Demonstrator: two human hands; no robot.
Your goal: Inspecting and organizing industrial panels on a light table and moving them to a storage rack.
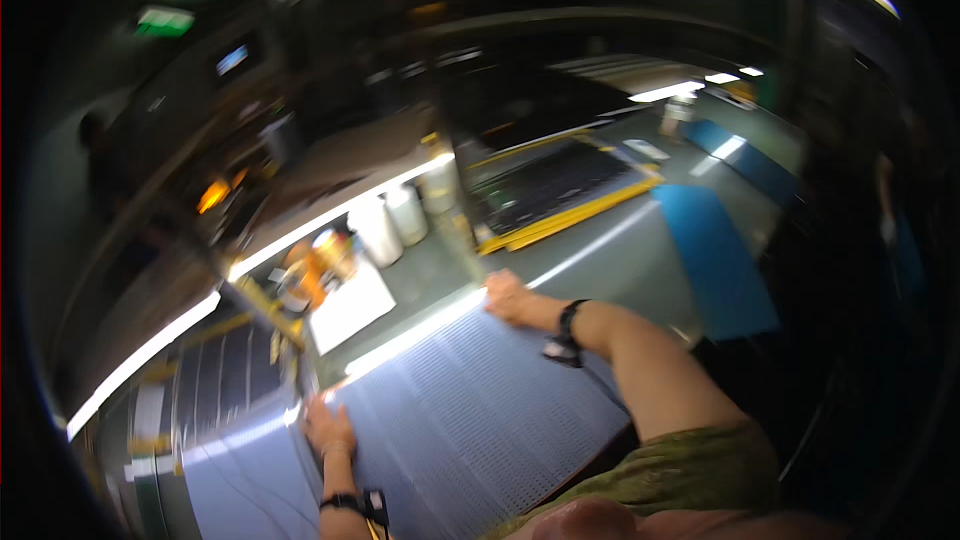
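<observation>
Sheet (470,410), bluish grey and marked with close rows of small dots, lay directly before the person, its far edge slanting from near left to far right. The left hand (330,425) was at its far left corner, fingers spread and open, apparently resting there. The right hand (510,298) was at its far right corner with the fingers drawn in; blur made it impossible to tell whether they pinched the edge. Each wrist wore a dark band, the right one (568,335) and the left one (355,507) alike carrying a small box.

Beyond the far edge, on the greenish bench (440,265), lay a white paper (352,310), with orange containers (305,275) just beside it and white bottles (377,232) farther back. Far right of these was a yellow frame (575,222) around a dark panel (550,185). A blue sheet (715,260) lay to the right, and a pale sheet (250,480) on the near left.
</observation>
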